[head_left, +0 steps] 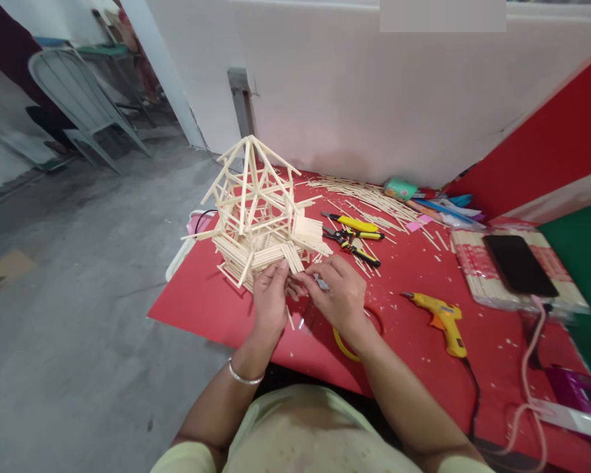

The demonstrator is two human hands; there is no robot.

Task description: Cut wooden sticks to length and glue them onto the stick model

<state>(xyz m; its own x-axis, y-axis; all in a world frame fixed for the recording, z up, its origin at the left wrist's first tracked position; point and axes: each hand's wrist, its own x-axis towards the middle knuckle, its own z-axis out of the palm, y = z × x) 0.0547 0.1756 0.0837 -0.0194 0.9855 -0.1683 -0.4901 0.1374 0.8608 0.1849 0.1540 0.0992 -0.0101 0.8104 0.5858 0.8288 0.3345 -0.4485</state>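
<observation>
A house-like model of pale wooden sticks [256, 217], with a peaked open frame on top, stands at the left part of the red table. My left hand [272, 292] is closed at the model's front lower edge, its thumb against a small panel of sticks [291, 257]. Beside it, my right hand [342, 292] has thumb and forefinger pinched together close to that panel. What lies between those fingertips is too small to make out. A greyish piece [321, 282] shows under the right hand, and a yellow ring-shaped item [343, 347] is partly covered by the right wrist.
Yellow-handled cutter [357, 223] and pliers [354, 248] lie right of the model, with loose sticks [369, 196] behind. Farther right are a yellow glue gun [440, 318] with its cord and a phone [519, 266] on packed sticks. A chair [73, 92] and people are at far left.
</observation>
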